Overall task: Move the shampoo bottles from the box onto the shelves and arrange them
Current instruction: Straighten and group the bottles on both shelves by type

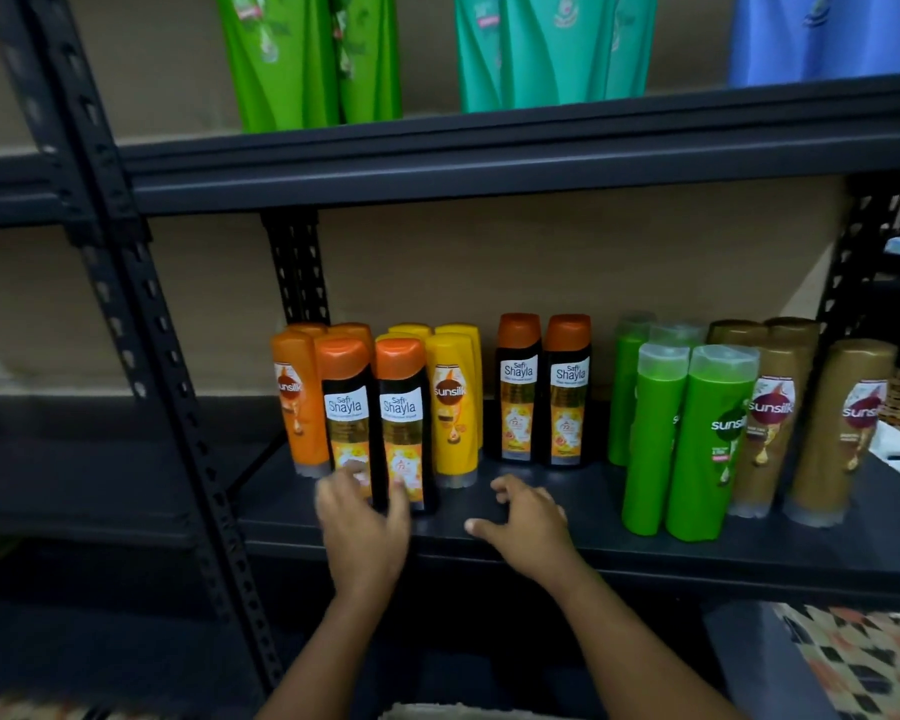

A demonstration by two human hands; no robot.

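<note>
Two black Safi Shayla bottles [375,423] with orange caps stand at the front of the dark shelf [541,543]. My left hand [362,527] is blurred at their bases, fingers spread against the bottles. My right hand [523,522] hovers just over the shelf to their right, fingers loosely curled and holding nothing. Two more Shayla bottles [544,389] stand further back. Orange Sunsilk bottles [297,402] and yellow ones [453,402] stand behind the front pair. Green bottles [689,439] and gold bottles [811,423] fill the right side.
Green, teal and blue refill pouches [541,49] stand on the upper shelf. A perforated black upright [141,304] runs down the left side. A patterned cloth [863,662] shows at the lower right. A light box edge [463,711] peeks in at the bottom.
</note>
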